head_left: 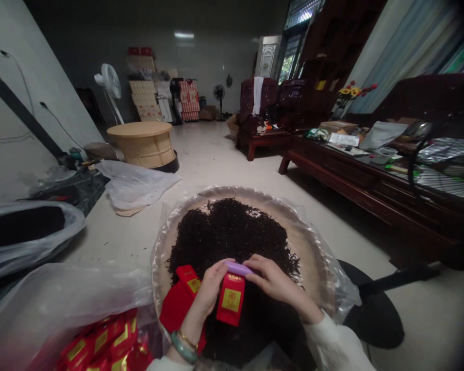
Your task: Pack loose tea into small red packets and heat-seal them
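Both hands meet at the top of a small red packet with a gold label. Across its top edge lies a lilac strip, seemingly a bag clip. My left hand pinches the clip's left end, and my right hand grips its right end. The packet hangs below them, over a round tray lined with clear plastic. Dark dried leaves, like loose tea, are heaped in the tray. Beside my left wrist, more red packets rest at the tray's left edge.
At lower left, a plastic bag holds several red and gold packets. Another clear bag with dark contents stands farther left. A wooden low table runs along the right, and a black round base sits beside the tray.
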A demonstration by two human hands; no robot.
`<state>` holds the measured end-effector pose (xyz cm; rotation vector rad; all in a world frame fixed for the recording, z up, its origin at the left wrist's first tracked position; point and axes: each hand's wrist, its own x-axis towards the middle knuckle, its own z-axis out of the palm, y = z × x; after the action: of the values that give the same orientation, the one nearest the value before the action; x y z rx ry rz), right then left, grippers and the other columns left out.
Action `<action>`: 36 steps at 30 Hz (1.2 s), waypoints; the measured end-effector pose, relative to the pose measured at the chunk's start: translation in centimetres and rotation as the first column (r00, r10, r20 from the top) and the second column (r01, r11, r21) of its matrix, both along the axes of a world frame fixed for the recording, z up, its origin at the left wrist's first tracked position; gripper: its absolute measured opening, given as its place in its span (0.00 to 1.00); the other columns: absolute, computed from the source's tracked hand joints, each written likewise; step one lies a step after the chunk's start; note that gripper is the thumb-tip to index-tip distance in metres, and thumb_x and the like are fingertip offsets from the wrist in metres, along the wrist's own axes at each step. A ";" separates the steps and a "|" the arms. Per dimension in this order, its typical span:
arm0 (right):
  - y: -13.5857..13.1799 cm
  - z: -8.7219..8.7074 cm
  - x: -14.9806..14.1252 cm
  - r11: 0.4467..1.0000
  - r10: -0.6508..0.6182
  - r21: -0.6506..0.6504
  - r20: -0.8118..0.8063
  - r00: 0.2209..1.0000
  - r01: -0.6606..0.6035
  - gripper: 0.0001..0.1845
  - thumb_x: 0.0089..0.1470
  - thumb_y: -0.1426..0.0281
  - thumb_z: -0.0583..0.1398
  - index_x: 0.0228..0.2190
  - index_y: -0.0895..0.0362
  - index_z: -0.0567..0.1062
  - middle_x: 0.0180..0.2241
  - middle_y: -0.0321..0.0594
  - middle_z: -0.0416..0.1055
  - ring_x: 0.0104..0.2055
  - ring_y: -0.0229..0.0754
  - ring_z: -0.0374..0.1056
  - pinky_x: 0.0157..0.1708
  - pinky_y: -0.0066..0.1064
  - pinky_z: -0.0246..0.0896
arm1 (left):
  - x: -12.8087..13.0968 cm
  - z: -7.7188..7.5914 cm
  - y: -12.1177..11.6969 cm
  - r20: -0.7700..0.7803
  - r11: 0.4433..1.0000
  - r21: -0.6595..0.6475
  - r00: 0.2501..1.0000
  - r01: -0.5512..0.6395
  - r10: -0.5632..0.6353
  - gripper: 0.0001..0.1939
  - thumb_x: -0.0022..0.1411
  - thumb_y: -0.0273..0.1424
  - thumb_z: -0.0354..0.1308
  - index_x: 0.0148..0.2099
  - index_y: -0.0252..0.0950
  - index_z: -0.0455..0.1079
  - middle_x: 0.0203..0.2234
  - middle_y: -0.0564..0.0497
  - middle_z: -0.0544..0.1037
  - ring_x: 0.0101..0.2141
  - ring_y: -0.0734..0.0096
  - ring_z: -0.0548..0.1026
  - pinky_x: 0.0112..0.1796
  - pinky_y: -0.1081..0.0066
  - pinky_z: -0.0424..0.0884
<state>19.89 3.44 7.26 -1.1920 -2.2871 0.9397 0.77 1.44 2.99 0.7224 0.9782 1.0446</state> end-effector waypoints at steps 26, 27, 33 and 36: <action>0.6 -1.3 0.5 0.992 -0.103 -0.082 -0.096 0.990 0.095 0.17 0.55 0.62 0.60 0.44 0.57 0.76 0.36 0.41 0.73 0.36 0.42 0.68 0.36 0.31 0.61 | -0.5 -1.8 -1.0 0.109 0.939 -0.178 0.954 0.294 -0.278 0.43 0.54 0.64 0.42 0.43 0.28 0.71 0.25 0.40 0.81 0.18 0.66 0.76 0.22 0.72 0.68; 0.6 -1.3 0.4 0.993 -0.099 -0.079 -0.102 0.990 0.091 0.16 0.56 0.62 0.59 0.43 0.57 0.77 0.36 0.41 0.73 0.36 0.42 0.68 0.36 0.30 0.61 | -0.4 -1.8 -1.0 0.106 0.938 -0.176 0.954 0.297 -0.282 0.43 0.54 0.64 0.42 0.44 0.28 0.71 0.25 0.40 0.82 0.18 0.66 0.76 0.22 0.72 0.68; 0.2 -1.2 -0.9 0.997 -0.074 -0.024 -0.113 0.991 0.071 0.13 0.59 0.63 0.56 0.38 0.56 0.78 0.33 0.40 0.73 0.34 0.42 0.68 0.35 0.30 0.59 | -0.2 -1.7 -1.2 0.110 0.934 -0.190 0.951 0.304 -0.287 0.42 0.54 0.64 0.41 0.44 0.29 0.71 0.25 0.41 0.82 0.18 0.67 0.76 0.22 0.72 0.69; 0.1 -1.1 -1.0 0.998 -0.069 -0.010 -0.102 0.992 0.069 0.12 0.60 0.64 0.56 0.37 0.56 0.78 0.32 0.40 0.73 0.35 0.42 0.68 0.35 0.30 0.58 | -0.3 -1.5 -1.2 0.132 0.926 -0.201 0.946 0.319 -0.297 0.42 0.56 0.63 0.38 0.45 0.30 0.71 0.25 0.42 0.82 0.19 0.67 0.77 0.23 0.71 0.70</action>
<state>18.92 3.51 6.18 -1.1898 -2.1510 0.9605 0.46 0.20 1.48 0.6114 0.8455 0.6770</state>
